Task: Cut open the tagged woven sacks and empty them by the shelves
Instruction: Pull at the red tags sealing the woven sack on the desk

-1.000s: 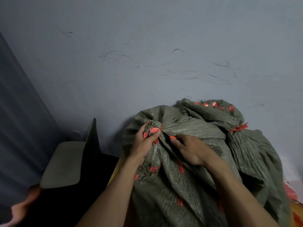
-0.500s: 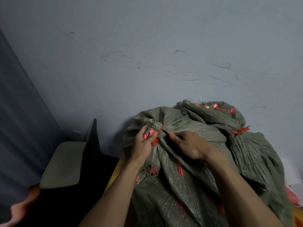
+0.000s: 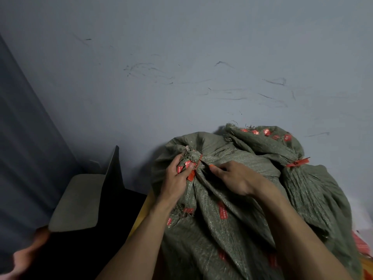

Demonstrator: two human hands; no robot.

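We grip the bunched neck of the near sack (image 3: 212, 229) with our left hand (image 3: 177, 178), thumb on a red tag (image 3: 190, 175). Right hand (image 3: 236, 178) is curled, pinching a small orange piece (image 3: 212, 166) at the neck. The second sack (image 3: 312, 188) lies just behind, touching, tied with a red tie (image 3: 297, 163)

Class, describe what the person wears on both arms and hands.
The left hand and right hand have no gloves, and no rings show on the fingers. The left forearm and right forearm are bare to the picture's edge: no sleeves, watch or bands.
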